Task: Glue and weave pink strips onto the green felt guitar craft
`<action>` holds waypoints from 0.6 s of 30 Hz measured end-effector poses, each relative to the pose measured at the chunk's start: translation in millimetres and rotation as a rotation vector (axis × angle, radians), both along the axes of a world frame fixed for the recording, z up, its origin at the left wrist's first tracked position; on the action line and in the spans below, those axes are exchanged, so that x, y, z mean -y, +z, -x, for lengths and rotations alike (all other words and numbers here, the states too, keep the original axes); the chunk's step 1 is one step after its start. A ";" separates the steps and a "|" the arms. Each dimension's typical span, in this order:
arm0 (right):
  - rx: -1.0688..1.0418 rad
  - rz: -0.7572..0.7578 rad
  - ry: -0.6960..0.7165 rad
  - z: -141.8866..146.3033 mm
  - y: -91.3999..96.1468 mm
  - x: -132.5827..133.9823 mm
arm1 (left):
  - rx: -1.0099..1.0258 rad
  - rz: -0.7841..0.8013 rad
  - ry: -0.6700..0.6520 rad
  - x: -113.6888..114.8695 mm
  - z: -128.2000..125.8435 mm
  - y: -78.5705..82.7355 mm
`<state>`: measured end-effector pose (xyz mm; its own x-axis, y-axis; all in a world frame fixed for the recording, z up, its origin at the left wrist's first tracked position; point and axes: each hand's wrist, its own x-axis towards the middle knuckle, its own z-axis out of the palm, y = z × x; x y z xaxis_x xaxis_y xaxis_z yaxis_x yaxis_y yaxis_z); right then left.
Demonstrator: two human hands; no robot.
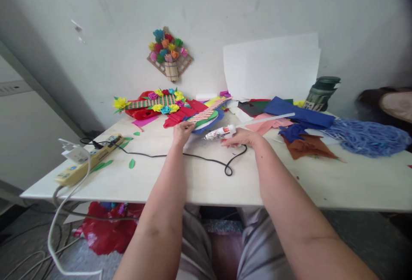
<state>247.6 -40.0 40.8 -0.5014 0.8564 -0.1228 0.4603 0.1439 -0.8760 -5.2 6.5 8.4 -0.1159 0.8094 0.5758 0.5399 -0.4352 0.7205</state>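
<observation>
My left hand [183, 133] pinches the near-left edge of a fan-shaped craft piece [204, 118], green with crossing pink strips and a blue paper edge. In my right hand [240, 138] is a white glue gun [222, 133], its nozzle pointing left toward the craft piece. A long translucent glue stick [270, 119] sticks out of its back end. The gun's black cord [199, 158] loops on the table below my hands and runs left. Whether the nozzle touches the craft piece I cannot tell.
A power strip [93, 158] with plugs lies at the left, near green paper leaves [131, 163]. Behind sits a similar piece with paper flowers [161, 102]. Blue paper [299, 112], blue shredded strands [370, 136] and a dark bottle [322, 93] are at the right.
</observation>
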 end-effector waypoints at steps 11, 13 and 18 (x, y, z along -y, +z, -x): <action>0.071 -0.225 -0.117 6.6 -0.9 -8.4 | -0.023 0.015 0.040 5.0 -0.7 5.4; 0.048 -0.221 -0.132 6.9 -4.5 -12.3 | -0.028 0.017 0.047 6.4 -1.1 6.7; 0.031 -0.243 -0.173 7.8 -9.8 -16.3 | -0.060 0.035 0.045 7.2 -0.9 8.5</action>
<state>239.8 -23.7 31.0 -0.3444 0.9351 0.0832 0.5220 0.2645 -0.8109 -4.3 -0.7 16.8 -0.1189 0.8241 0.5538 0.6007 -0.3844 0.7010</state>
